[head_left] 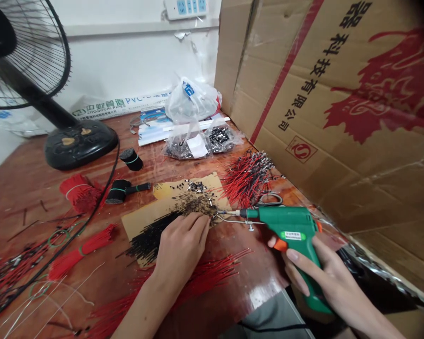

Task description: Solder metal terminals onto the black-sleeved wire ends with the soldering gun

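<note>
My right hand [313, 268] is wrapped round the grip of a green soldering gun [289, 221], with a finger at its orange trigger. The gun's tip and a thin bent feed tube point left toward the fingertips of my left hand [183, 235]. That hand is closed in a pinch over a piece of cardboard [134, 221]; what lies between its fingers is too small to make out. Black wires [155, 235] are spread on the cardboard beside it. Small metal-and-black parts [196, 186] lie just beyond. Loose red wires [215, 273] run under my left forearm.
A heap of red and black wires [249, 174] and scissors [270, 199] lie near a large carton [304, 117] at the right. Bags of small parts [187, 145] sit behind. Bundled red wires [79, 193], black bundles [131, 159] and a fan [79, 143] stand left, its cable crossing the table.
</note>
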Demonstrator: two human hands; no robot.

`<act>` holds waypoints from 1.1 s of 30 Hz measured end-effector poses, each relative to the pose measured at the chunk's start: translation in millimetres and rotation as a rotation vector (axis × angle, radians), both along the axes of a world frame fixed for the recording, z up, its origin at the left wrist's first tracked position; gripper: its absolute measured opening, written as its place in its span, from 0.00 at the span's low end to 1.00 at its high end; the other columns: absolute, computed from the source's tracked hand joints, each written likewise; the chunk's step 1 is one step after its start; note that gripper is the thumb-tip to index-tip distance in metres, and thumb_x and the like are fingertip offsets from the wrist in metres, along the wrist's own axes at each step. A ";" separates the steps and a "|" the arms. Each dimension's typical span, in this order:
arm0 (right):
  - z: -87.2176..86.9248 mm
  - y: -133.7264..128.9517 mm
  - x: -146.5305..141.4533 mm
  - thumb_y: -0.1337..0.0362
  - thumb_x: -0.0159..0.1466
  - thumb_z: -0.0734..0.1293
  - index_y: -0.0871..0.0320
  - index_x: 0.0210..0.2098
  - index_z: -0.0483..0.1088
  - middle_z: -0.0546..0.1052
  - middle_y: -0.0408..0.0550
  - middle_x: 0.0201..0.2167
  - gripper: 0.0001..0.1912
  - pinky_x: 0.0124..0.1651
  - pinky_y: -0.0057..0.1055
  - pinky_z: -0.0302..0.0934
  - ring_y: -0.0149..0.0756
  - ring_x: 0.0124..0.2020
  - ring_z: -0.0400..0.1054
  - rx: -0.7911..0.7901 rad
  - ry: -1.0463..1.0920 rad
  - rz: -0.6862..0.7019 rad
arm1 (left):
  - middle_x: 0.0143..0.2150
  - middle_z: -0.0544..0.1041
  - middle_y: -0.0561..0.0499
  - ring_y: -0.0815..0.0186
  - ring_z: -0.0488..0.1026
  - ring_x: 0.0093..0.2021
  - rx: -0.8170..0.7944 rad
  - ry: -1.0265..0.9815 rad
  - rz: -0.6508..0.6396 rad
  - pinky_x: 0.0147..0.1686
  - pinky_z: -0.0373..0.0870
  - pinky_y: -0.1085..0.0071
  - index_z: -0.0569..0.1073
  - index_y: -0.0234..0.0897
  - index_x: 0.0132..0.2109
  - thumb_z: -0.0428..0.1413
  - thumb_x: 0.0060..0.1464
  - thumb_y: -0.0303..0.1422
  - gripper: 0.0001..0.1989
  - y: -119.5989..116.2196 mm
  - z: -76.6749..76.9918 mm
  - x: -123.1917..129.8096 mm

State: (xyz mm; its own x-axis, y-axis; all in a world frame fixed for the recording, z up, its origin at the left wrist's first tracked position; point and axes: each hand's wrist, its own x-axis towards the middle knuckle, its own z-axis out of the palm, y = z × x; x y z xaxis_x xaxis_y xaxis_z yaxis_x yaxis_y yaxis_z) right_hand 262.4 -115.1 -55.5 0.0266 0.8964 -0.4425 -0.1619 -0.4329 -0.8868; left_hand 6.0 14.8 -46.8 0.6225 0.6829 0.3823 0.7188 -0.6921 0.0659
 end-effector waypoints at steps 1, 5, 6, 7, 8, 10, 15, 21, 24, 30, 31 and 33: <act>0.6 0.4 -0.3 0.54 0.72 0.63 0.57 0.46 0.63 0.66 0.37 0.18 0.13 0.29 0.26 0.57 0.28 0.21 0.58 -0.007 0.011 -0.015 | 0.39 0.80 0.53 0.65 0.73 0.34 -0.001 0.002 0.003 0.37 0.66 0.67 0.77 0.37 0.41 0.56 0.63 0.27 0.05 0.0 -0.2 0.1; 2.5 1.8 -2.0 0.54 0.72 0.63 0.57 0.44 0.63 0.65 0.36 0.17 0.12 0.27 0.26 0.55 0.26 0.19 0.56 -0.013 0.053 -0.037 | 0.39 0.81 0.54 0.66 0.72 0.33 -0.005 0.007 0.011 0.35 0.65 0.67 0.78 0.37 0.40 0.56 0.63 0.27 0.05 0.0 -0.6 1.1; 2.6 2.0 -2.1 0.54 0.72 0.63 0.58 0.45 0.63 0.65 0.36 0.17 0.12 0.27 0.25 0.55 0.26 0.19 0.56 -0.010 0.059 -0.033 | 0.39 0.81 0.54 0.66 0.72 0.33 -0.005 0.011 0.007 0.34 0.65 0.67 0.78 0.37 0.40 0.56 0.63 0.26 0.05 0.0 -0.7 1.4; 2.6 2.2 -2.1 0.54 0.72 0.63 0.58 0.46 0.63 0.65 0.36 0.17 0.12 0.27 0.25 0.55 0.26 0.19 0.56 -0.008 0.063 -0.029 | 0.39 0.80 0.53 0.66 0.72 0.32 -0.003 0.015 0.004 0.34 0.65 0.66 0.78 0.37 0.40 0.56 0.63 0.26 0.05 -0.1 -0.7 1.5; 2.6 2.2 -1.9 0.54 0.72 0.62 0.58 0.46 0.63 0.64 0.36 0.17 0.12 0.27 0.25 0.55 0.26 0.19 0.56 -0.007 0.064 -0.024 | 0.39 0.80 0.53 0.66 0.72 0.32 -0.001 0.021 0.002 0.34 0.65 0.66 0.78 0.37 0.40 0.56 0.63 0.26 0.06 -0.2 -0.7 1.5; 2.4 2.1 -1.2 0.54 0.72 0.63 0.58 0.46 0.62 0.64 0.36 0.17 0.13 0.26 0.25 0.55 0.25 0.19 0.56 -0.011 0.066 -0.017 | 0.38 0.80 0.53 0.66 0.72 0.33 0.002 0.028 0.002 0.34 0.65 0.67 0.78 0.37 0.40 0.56 0.63 0.26 0.06 -0.2 -0.8 1.2; 1.8 0.8 0.4 0.54 0.72 0.63 0.57 0.44 0.62 0.65 0.37 0.18 0.12 0.27 0.26 0.56 0.26 0.19 0.56 -0.007 0.034 -0.004 | 0.38 0.80 0.53 0.66 0.73 0.33 -0.022 0.040 -0.001 0.34 0.64 0.67 0.78 0.37 0.39 0.56 0.63 0.26 0.06 0.2 -1.7 0.7; -0.1 -0.6 0.8 0.54 0.72 0.63 0.56 0.42 0.62 0.65 0.37 0.18 0.11 0.27 0.26 0.56 0.27 0.19 0.56 -0.017 0.035 0.002 | 0.37 0.80 0.52 0.67 0.72 0.32 -0.010 0.055 -0.009 0.34 0.64 0.66 0.78 0.36 0.37 0.55 0.64 0.26 0.07 -0.1 -0.5 2.1; 0.0 -0.8 0.4 0.54 0.72 0.63 0.57 0.44 0.63 0.64 0.36 0.18 0.12 0.27 0.26 0.56 0.26 0.19 0.56 -0.014 0.033 0.011 | 0.36 0.80 0.52 0.66 0.72 0.32 -0.019 0.065 -0.004 0.33 0.64 0.65 0.78 0.36 0.37 0.55 0.64 0.26 0.08 -0.4 0.3 2.3; 0.9 -0.4 1.5 0.54 0.72 0.63 0.58 0.45 0.64 0.64 0.36 0.19 0.13 0.26 0.25 0.54 0.25 0.20 0.56 -0.023 0.046 0.021 | 0.35 0.79 0.52 0.66 0.72 0.32 -0.027 0.066 -0.008 0.33 0.64 0.65 0.78 0.36 0.37 0.55 0.64 0.26 0.08 -0.1 -0.4 3.0; 0.3 -0.3 2.2 0.54 0.72 0.63 0.58 0.45 0.64 0.64 0.36 0.19 0.13 0.26 0.25 0.55 0.25 0.20 0.56 -0.024 0.048 0.028 | 0.35 0.79 0.52 0.66 0.72 0.32 -0.028 0.065 -0.007 0.33 0.64 0.65 0.78 0.36 0.37 0.55 0.64 0.26 0.08 -0.1 -0.3 3.1; -1.2 -0.2 3.7 0.54 0.72 0.63 0.58 0.46 0.64 0.64 0.36 0.19 0.13 0.27 0.25 0.55 0.25 0.20 0.56 -0.020 0.052 0.056 | 0.35 0.79 0.52 0.66 0.72 0.32 -0.028 0.064 -0.003 0.33 0.64 0.65 0.78 0.36 0.37 0.55 0.64 0.26 0.09 -0.2 0.1 3.1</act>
State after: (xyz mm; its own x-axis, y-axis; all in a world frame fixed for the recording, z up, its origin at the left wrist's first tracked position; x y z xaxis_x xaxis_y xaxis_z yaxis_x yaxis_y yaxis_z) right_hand 266.1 -115.3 -56.7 -0.0465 0.8869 -0.4596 -0.1826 -0.4599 -0.8690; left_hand 9.1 14.7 -46.7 0.6471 0.6907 0.3227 0.7199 -0.6930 0.0396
